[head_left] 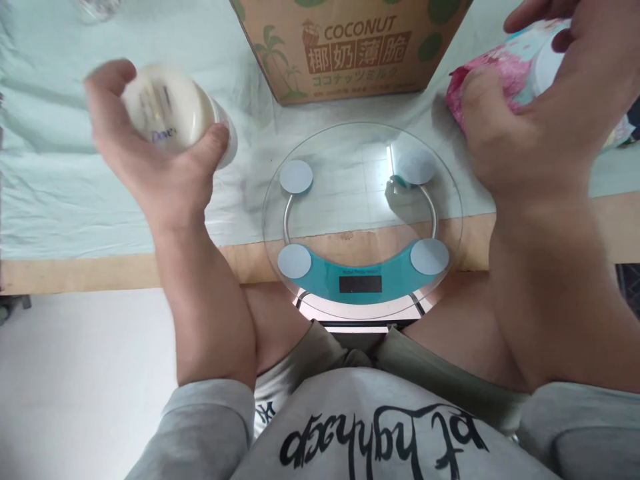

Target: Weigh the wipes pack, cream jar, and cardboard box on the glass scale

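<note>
My left hand [163, 173] is wrapped round a Dove cream jar [165, 110] with a white, slightly glossy lid, held up left of the scale. The thumb is on the jar's right side and the fingers curl round its left. My right hand [545, 133] hangs over a pink and light-blue soft package [513, 67] with a white round lid or cap, its thumb and fingers apart. Whether it touches the package I cannot tell. Between my hands lies a round glass bathroom scale [360, 277] with a teal panel and a dark display.
A brown coconut snack carton [357, 50] stands behind the scale. A pale green cloth [240, 200] covers the surface, with a wooden front edge [75, 272]. The scale overhangs that edge above my lap. A clear object [99, 7] sits at the far left.
</note>
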`<action>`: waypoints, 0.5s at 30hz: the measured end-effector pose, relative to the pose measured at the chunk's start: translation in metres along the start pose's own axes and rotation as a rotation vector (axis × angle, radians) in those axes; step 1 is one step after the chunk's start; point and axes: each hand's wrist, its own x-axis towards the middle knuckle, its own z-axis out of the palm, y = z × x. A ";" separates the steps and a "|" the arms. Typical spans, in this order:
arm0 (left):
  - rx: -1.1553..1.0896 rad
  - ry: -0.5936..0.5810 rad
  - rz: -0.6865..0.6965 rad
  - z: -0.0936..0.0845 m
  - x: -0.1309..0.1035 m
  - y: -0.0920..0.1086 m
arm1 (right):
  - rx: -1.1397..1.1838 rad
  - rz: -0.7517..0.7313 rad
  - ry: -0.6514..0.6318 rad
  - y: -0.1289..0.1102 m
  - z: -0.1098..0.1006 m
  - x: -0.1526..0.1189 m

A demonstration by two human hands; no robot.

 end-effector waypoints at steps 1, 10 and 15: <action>-0.053 -0.033 0.127 -0.002 0.005 -0.003 | 0.016 -0.019 0.006 0.000 0.001 0.001; -0.418 -0.596 0.598 -0.013 -0.083 0.135 | 0.155 -0.195 0.036 0.015 0.015 0.005; -0.345 -0.780 0.586 -0.012 -0.107 0.155 | 0.114 -0.324 0.039 0.025 0.021 0.007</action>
